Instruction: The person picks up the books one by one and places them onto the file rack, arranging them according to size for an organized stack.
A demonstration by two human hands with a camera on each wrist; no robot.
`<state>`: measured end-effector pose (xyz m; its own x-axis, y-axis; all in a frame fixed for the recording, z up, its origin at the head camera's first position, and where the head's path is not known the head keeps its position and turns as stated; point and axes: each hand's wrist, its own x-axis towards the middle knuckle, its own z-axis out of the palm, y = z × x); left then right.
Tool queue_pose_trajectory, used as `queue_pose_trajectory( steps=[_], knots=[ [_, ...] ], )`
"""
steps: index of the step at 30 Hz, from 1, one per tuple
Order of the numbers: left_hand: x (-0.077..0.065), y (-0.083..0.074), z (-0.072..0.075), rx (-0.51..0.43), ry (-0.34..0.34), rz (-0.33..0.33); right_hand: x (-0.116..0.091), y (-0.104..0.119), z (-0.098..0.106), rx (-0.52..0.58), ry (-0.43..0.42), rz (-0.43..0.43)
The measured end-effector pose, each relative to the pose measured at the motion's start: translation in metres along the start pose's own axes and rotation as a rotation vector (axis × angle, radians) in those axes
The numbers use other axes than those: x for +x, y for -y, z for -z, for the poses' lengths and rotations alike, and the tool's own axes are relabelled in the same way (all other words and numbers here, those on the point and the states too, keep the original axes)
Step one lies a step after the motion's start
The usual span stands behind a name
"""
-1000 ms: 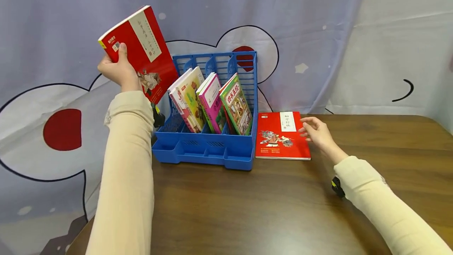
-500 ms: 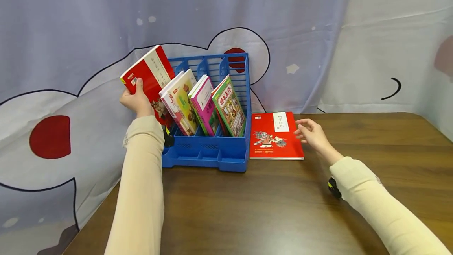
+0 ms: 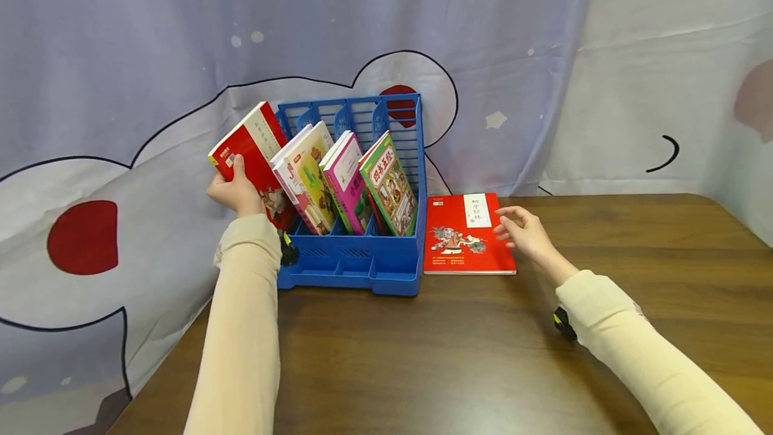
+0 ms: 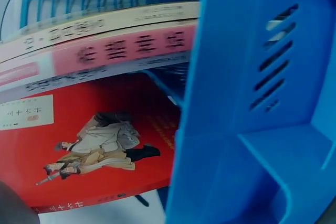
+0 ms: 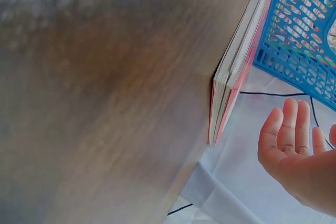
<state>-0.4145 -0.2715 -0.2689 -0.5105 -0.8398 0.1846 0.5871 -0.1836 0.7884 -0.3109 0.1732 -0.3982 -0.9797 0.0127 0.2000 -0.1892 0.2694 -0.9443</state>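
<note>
In the head view my left hand (image 3: 237, 190) grips a red book (image 3: 249, 143) by its outer edge, thumb across the cover. Its lower part sits inside the leftmost compartment of the blue desk file rack (image 3: 347, 245), leaning to the left. The left wrist view shows this red book's illustrated cover (image 4: 110, 145) beside a pink-spined book (image 4: 121, 45) and behind the rack's front wall (image 4: 231, 77). My right hand (image 3: 524, 233) hovers by the right edge of another red book (image 3: 437, 247), which lies flat on the table; its fingers are relaxed and hold nothing.
Yellow (image 3: 314, 173), magenta (image 3: 347, 176) and green (image 3: 391, 186) books lean in the rack's other compartments. The wooden table (image 3: 459, 348) extends to the front and right. A patterned curtain (image 3: 495, 52) hangs right behind.
My left hand has brought the red book down and to the right, from above the rack into its leftmost compartment. My right hand has stayed by the flat red book.
</note>
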Motion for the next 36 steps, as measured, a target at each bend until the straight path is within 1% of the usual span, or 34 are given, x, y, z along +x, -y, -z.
queue_pose_trajectory(
  steps=[4,8,10,13,16,20,22,23,30,32,36],
  knots=[
    [-0.003,0.012,0.003,0.074,0.021,0.001,-0.001,-0.002,0.000,0.000,-0.011,0.004],
    [-0.007,0.020,0.008,0.123,0.030,0.027,-0.002,-0.004,0.000,0.002,-0.017,0.001],
    [-0.008,0.022,0.012,0.140,0.035,0.051,-0.004,-0.005,0.000,0.009,-0.017,-0.004],
    [-0.010,0.025,0.018,0.163,0.045,0.069,-0.006,-0.006,-0.002,0.018,-0.018,-0.008],
    [-0.011,0.029,0.023,0.177,0.039,0.086,-0.006,-0.005,-0.002,0.024,-0.017,-0.007],
    [-0.012,0.032,0.025,0.197,0.032,0.103,-0.005,-0.006,-0.001,0.033,-0.022,-0.011],
    [-0.012,0.033,0.024,0.219,0.041,0.105,-0.005,-0.006,0.000,0.036,-0.026,-0.017],
    [-0.011,0.032,0.023,0.224,0.044,0.117,-0.005,-0.006,0.001,0.036,-0.025,-0.022],
    [-0.006,0.021,0.018,0.238,0.109,0.273,-0.005,-0.004,0.003,0.032,-0.028,-0.021],
    [-0.005,0.019,0.019,0.248,0.117,0.293,-0.004,-0.003,0.004,0.028,-0.034,-0.017],
    [-0.003,0.016,0.025,0.290,0.114,0.293,-0.004,-0.003,0.005,0.021,-0.030,-0.015]
  ],
)
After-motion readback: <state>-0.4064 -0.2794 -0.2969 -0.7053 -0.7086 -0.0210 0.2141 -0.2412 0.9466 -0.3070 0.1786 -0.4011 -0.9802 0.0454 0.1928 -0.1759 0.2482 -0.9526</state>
